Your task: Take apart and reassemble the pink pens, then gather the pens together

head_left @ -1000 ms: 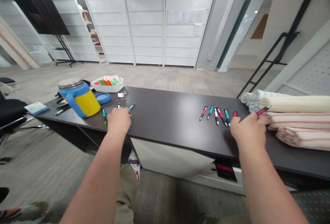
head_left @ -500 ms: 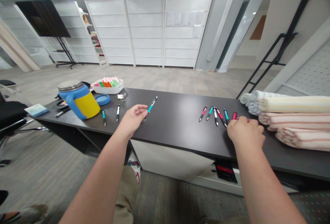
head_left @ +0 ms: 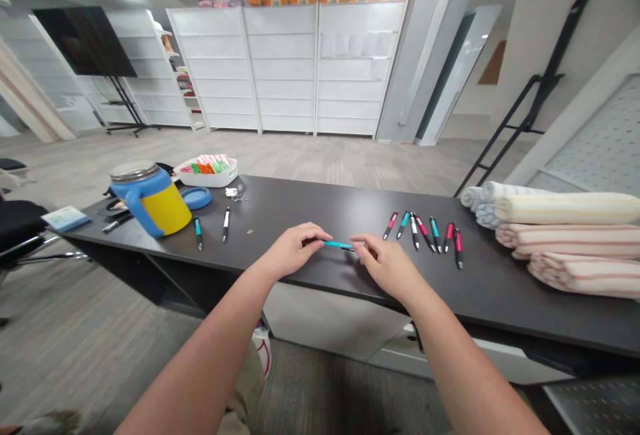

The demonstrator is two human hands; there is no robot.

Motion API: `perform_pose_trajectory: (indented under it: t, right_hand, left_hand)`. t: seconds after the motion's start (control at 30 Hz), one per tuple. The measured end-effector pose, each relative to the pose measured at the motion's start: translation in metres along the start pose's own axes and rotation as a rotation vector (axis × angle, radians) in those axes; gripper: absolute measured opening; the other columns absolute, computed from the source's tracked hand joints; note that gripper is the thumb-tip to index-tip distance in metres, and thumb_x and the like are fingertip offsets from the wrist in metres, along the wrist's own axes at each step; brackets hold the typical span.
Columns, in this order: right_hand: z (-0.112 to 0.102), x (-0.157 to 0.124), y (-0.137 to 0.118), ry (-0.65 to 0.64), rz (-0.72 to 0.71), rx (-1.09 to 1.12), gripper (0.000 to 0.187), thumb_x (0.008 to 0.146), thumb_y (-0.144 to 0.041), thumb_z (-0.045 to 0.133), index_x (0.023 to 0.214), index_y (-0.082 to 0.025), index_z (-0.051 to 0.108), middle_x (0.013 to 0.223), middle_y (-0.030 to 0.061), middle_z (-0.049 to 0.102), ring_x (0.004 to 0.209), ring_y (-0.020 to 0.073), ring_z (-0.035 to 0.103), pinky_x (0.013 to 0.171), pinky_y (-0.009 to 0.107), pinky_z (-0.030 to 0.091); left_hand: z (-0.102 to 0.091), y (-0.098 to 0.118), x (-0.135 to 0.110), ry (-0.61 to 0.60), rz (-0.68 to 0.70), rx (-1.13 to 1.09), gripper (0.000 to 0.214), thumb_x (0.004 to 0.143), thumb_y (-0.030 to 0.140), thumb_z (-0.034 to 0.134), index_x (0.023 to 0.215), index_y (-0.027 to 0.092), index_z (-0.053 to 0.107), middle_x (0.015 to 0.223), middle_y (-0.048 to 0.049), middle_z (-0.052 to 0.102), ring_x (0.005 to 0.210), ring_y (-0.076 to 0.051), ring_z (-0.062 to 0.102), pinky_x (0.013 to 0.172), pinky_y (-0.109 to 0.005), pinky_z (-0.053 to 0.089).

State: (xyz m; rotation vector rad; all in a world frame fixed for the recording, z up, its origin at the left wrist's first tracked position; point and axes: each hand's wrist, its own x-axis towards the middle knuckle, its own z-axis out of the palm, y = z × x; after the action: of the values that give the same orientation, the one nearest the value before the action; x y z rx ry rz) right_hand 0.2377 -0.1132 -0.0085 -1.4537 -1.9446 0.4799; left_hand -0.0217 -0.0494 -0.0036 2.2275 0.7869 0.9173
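The left hand (head_left: 299,248) pinches one end of a blue pen (head_left: 339,245) between thumb and fingers, and the right hand (head_left: 385,261) has its fingertips closed on the other end — the pen spans the gap between them, over the dark desk (head_left: 310,198). Seven more pens (head_left: 434,233) lie in a row beyond the right hand, near rolled towels (head_left: 575,235). Leftward, two pens (head_left: 227,225) lie beside a blue-and-yellow jug (head_left: 175,208); behind it sits a white tray (head_left: 220,179). Across the floor — white cabinets (head_left: 280,68).
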Motion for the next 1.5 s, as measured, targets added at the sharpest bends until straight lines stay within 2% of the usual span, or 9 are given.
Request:
perform_pose_trajectory:
  t: [0.1,0.27,0.4,0.57,0.77,0.93,1.13,1.5]
  right_hand:
    - [0.000,0.001,-0.001,-0.079,-0.055,-0.030,0.034,0.106,-0.044,0.049,0.105,-0.025,0.077,0.089,0.0029,0.078,0.079,0.0198,0.070,0.074,0.030,0.046]
    - [-0.002,0.000,0.003,-0.070,-0.013,-0.015,0.032,0.104,-0.048,0.051,0.098,-0.025,0.073,0.077,-0.0002,0.073,0.069,0.0180,0.064,0.066,0.029,0.042]
    - [-0.004,0.000,0.006,-0.031,0.016,0.024,0.037,0.105,-0.050,0.046,0.091,-0.024,0.067,0.070,-0.0020,0.067,0.064,0.0164,0.059,0.063,0.028,0.039]
    - [-0.006,-0.001,0.009,-0.010,0.036,0.050,0.041,0.105,-0.050,0.044,0.082,-0.023,0.063,0.068,-0.0023,0.065,0.062,0.0154,0.056,0.064,0.029,0.039]
    - [-0.004,-0.001,0.010,-0.087,0.036,0.090,0.045,0.102,-0.059,0.048,0.099,-0.023,0.076,0.078,0.0004,0.074,0.074,0.0198,0.064,0.067,0.030,0.042]
    - [-0.004,-0.001,0.013,-0.082,0.018,0.107,0.046,0.103,-0.056,0.047,0.103,-0.024,0.079,0.093,0.0020,0.079,0.087,0.0219,0.070,0.078,0.030,0.047]
    - [-0.005,-0.001,0.011,-0.044,0.008,0.048,0.052,0.106,-0.055,0.041,0.098,-0.023,0.081,0.075,0.0012,0.073,0.072,0.0202,0.066,0.071,0.030,0.046]
    - [-0.005,-0.002,0.014,-0.026,-0.014,0.005,0.051,0.106,-0.053,0.041,0.096,-0.023,0.081,0.070,0.0013,0.069,0.067,0.0196,0.063,0.070,0.029,0.046]
  left_hand:
    - [0.000,-0.003,0.002,0.045,-0.119,-0.178,0.020,0.094,0.030,0.070,0.107,0.021,0.081,0.113,-0.0077,0.078,0.106,-0.020,0.071,0.096,-0.032,0.052]
    - [0.000,-0.007,0.000,0.134,-0.327,-0.664,0.039,0.079,0.033,0.087,0.113,0.016,0.077,0.108,-0.0107,0.080,0.097,-0.019,0.075,0.092,-0.032,0.057]
    - [0.001,-0.007,-0.001,0.200,-0.409,-0.822,0.044,0.077,0.038,0.090,0.111,0.013,0.078,0.101,-0.0109,0.081,0.092,-0.018,0.078,0.087,-0.029,0.060]
    - [0.003,-0.006,0.002,0.242,-0.470,-0.814,0.047,0.073,0.042,0.092,0.106,0.010,0.079,0.088,-0.0107,0.080,0.079,-0.016,0.077,0.078,-0.026,0.062]
    - [0.009,-0.008,0.003,0.228,-0.460,-0.735,0.044,0.076,0.047,0.089,0.097,0.011,0.077,0.084,-0.0108,0.080,0.072,-0.014,0.076,0.069,-0.023,0.060]
    - [0.008,-0.004,0.002,0.186,-0.442,-0.720,0.045,0.075,0.046,0.091,0.097,0.010,0.075,0.083,-0.0106,0.080,0.071,-0.014,0.075,0.068,-0.023,0.058]
    - [0.007,-0.002,0.002,0.154,-0.433,-0.733,0.046,0.071,0.041,0.093,0.099,0.010,0.076,0.083,-0.0106,0.080,0.075,-0.015,0.075,0.071,-0.025,0.058]
    - [0.008,-0.001,0.002,0.128,-0.426,-0.625,0.042,0.080,0.051,0.085,0.090,0.012,0.072,0.085,-0.0116,0.080,0.067,-0.013,0.071,0.065,-0.025,0.055]
